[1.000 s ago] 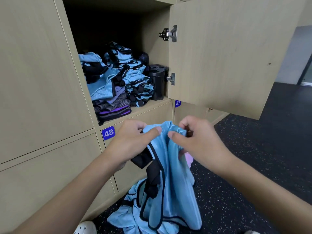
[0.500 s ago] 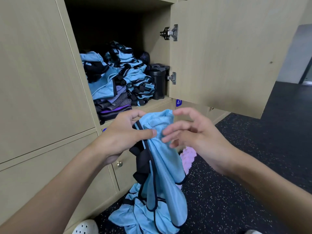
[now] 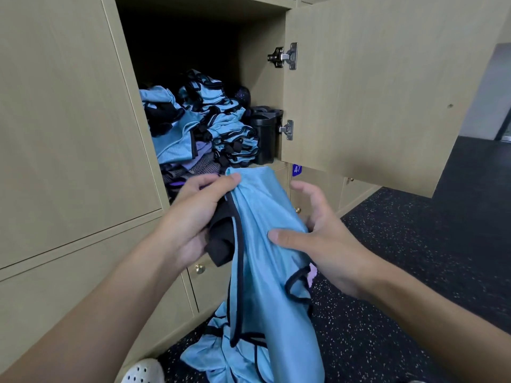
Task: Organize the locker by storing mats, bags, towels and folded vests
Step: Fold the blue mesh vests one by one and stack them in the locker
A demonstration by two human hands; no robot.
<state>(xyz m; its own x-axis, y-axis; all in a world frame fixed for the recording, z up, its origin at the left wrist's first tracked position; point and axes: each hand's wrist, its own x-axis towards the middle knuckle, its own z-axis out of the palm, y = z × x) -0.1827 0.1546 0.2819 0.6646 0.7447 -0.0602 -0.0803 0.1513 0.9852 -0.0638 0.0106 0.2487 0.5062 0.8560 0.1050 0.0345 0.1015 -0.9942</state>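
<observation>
A light blue vest (image 3: 265,244) with black trim hangs in front of the open locker (image 3: 193,78). My left hand (image 3: 199,217) grips its top edge and a bunch of black fabric. My right hand (image 3: 312,233) holds the vest's right side, thumb pressed on the front, fingers curled behind. Inside the locker lie stacks of folded blue vests (image 3: 221,125) and purple-grey cloths (image 3: 193,167). More blue vests (image 3: 221,355) lie heaped on the floor below.
The locker door (image 3: 387,92) stands open to the right, above the dark speckled floor (image 3: 414,272). A black container (image 3: 265,134) stands at the locker's right wall. Closed lockers with brass knobs (image 3: 199,268) sit below. A white shoe (image 3: 143,371) shows at the bottom edge.
Both hands rose with the vest toward the locker. My right hand let go of the top, opened, then took the vest's right side lower down.
</observation>
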